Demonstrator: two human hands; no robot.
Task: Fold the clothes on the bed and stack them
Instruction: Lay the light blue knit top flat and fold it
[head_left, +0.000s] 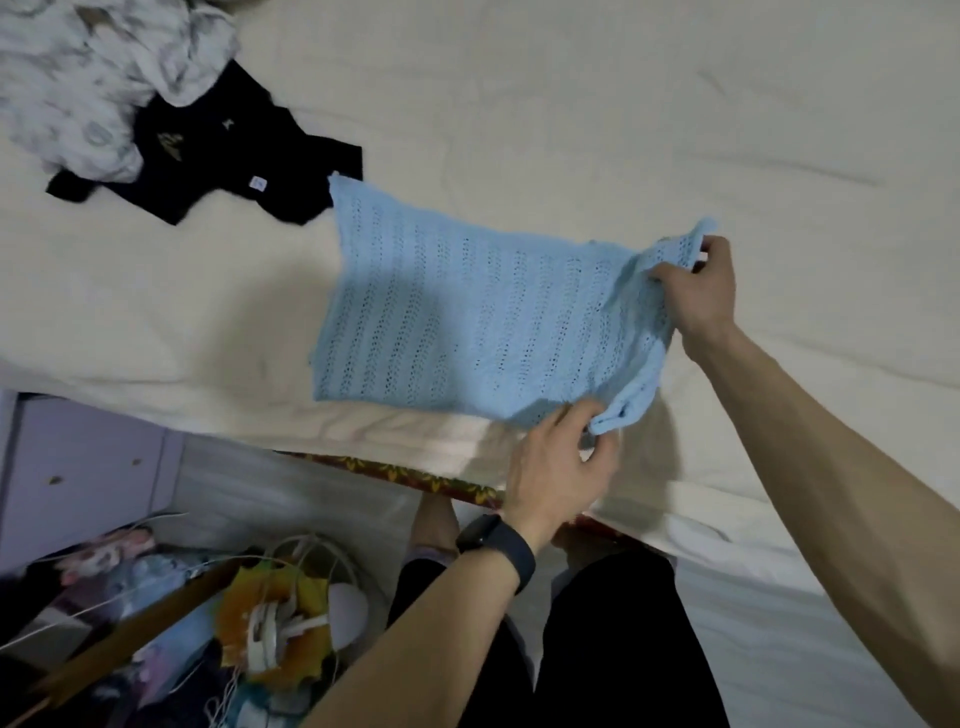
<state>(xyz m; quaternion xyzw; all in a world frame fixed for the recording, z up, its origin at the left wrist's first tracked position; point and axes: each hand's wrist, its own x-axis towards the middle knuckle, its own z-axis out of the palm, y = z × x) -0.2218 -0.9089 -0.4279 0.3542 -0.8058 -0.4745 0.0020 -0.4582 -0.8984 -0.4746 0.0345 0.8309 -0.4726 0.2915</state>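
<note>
On the bed (571, 104), everything sits relative to the blue knit (467, 312), which lies spread flat near the bed's near edge. Far to its left is a crumpled white patterned garment (78, 78), and between that and the knit lies a black top (208, 171), partly under the white one and just touching the knit's far left corner; both look unfolded, likely waiting their turn. The knit itself is laid out smooth so it can be folded squarely. At its right end, on the near corner, the left hand (561, 462), with a dark band (498, 545) at the wrist, pinches the fabric between thumb and fingers. On the far corner of that same end, the right hand (701, 291) is closed on the bunched edge. Both corners are lifted slightly off the bed, which suggests the right end is being raised to carry it over the flat part as a fold. No stack of folded clothes is in view, so the task seems early.
</note>
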